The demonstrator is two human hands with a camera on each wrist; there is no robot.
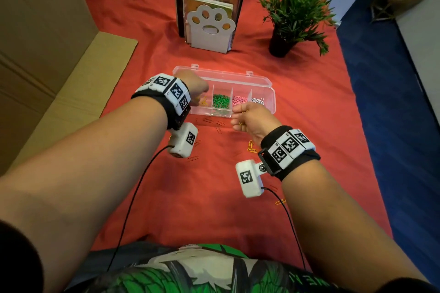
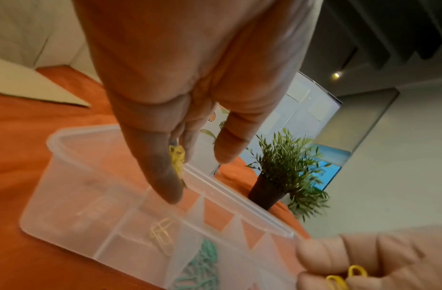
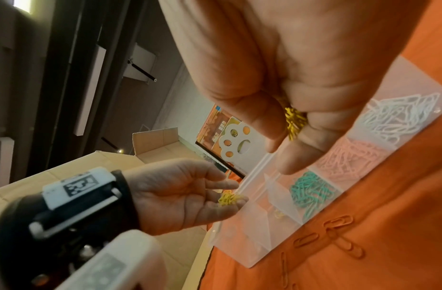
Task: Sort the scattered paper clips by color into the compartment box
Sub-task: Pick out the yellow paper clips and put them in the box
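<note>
A clear compartment box (image 1: 264, 83) lies open on the red cloth. It holds green clips (image 1: 221, 102), pink clips (image 1: 238, 100), white clips (image 1: 258, 100) and a few yellow clips (image 2: 161, 235) in the left section. My left hand (image 1: 197, 93) hovers over that left section and pinches a small bunch of yellow clips (image 2: 177, 159) at its fingertips. My right hand (image 1: 240, 119) is just in front of the box, its fingers curled round more yellow clips (image 3: 294, 121). Orange clips (image 1: 220, 123) and yellow clips (image 1: 251, 146) lie scattered on the cloth.
A paw-shaped bookend with books (image 1: 210, 28) stands behind the box, a potted plant (image 1: 292, 14) to its right. Cardboard boxes (image 1: 47, 54) line the left side. The cloth's right edge drops to blue floor (image 1: 392, 102). Wrist-camera cables trail toward me.
</note>
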